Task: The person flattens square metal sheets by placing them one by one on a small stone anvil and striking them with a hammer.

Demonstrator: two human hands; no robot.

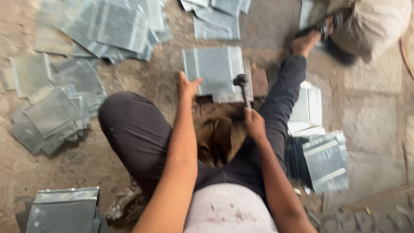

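Observation:
I sit on the ground with my legs apart. A grey sheet-metal piece (pixel 213 69) with folded edges lies flat in front of me on a low block. My left hand (pixel 187 86) presses on its near left corner. My right hand (pixel 254 123) grips the handle of a dark hammer (pixel 242 84), whose head rests at the sheet's near right edge. The picture is blurred by motion.
Piles of similar grey metal sheets lie around: far left (pixel 108 26), left (pixel 51 112), near left (pixel 64 211), top middle (pixel 215 21) and right of my leg (pixel 323 159). Another person (pixel 366 21) in light clothing crouches at the top right. The floor is rough concrete.

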